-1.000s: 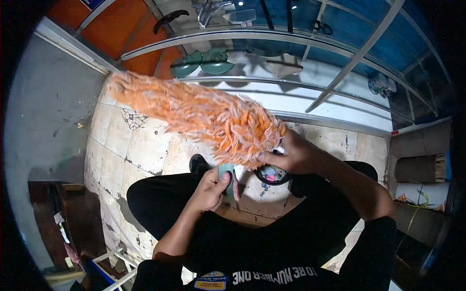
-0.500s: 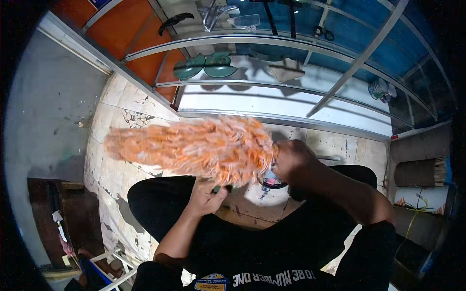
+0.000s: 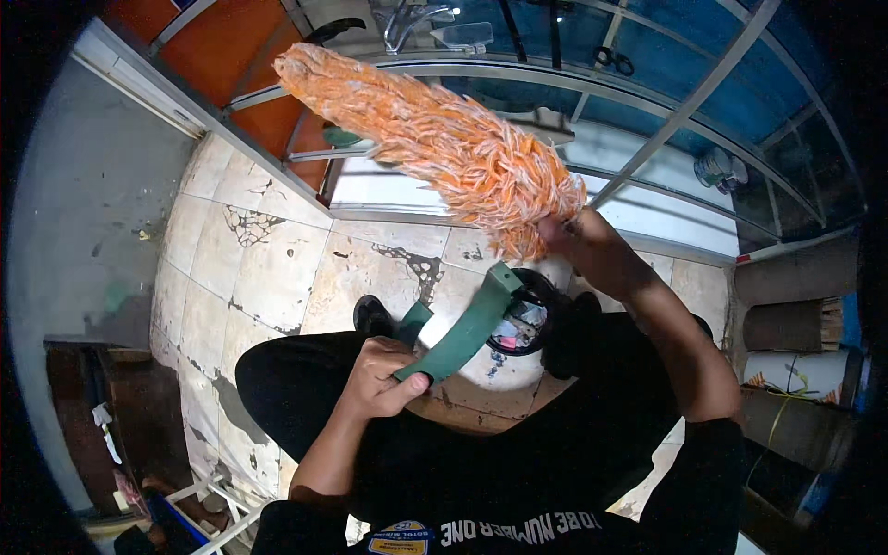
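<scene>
Worn tile flr (image 3: 277, 264), seen from above, w/ a grey wall (image 3: 102, 222) at L & a glass case (image 3: 689, 113) along the far side. L hand (image 3: 379, 381) is closed on the near end of a curved green strip (image 3: 467, 331), thumb on top, the strip slanting up & R toward a round black bin (image 3: 548, 326) of small mixed bits. R hand (image 3: 597, 248) is wrapped round the base of an orange-white duster (image 3: 435, 139), fingers partly hidden, fluffy head pointing up-L across the case, its lower edge near the strip's far end (contact can't be told).
</scene>
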Demonstrator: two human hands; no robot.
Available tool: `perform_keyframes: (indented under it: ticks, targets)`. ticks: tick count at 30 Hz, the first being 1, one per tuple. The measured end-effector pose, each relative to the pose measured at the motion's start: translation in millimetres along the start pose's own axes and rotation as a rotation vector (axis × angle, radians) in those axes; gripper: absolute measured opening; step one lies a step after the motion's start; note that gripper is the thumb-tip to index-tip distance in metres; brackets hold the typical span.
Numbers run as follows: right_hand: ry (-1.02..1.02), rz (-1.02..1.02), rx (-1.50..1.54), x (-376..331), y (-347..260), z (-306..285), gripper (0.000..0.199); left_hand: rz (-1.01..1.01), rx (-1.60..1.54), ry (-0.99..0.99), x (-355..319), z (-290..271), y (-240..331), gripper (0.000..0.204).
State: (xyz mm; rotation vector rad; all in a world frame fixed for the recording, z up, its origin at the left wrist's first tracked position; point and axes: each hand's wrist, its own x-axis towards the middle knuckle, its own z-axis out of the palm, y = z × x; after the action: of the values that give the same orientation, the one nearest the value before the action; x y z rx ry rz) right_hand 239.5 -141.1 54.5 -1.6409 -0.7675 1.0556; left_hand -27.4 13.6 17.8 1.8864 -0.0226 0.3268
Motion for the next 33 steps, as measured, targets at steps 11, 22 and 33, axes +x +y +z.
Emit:
perform_keyframes:
  ticks: [11,22,33]
  targets:
    - [-0.25,-0.31,-0.306,5,17,23,0.061,-0.321,0.212,-0.023,14,12,7,0.025]
    - [-0.061,-0.307,-0.357,2,29,29,0.049,-0.349,0.445,0.1,22,29,8,0.037]
    - [-0.216,0.044,-0.08,3,15,24,0.022,-0.483,0.322,0.15,15,-4,4,0.022]
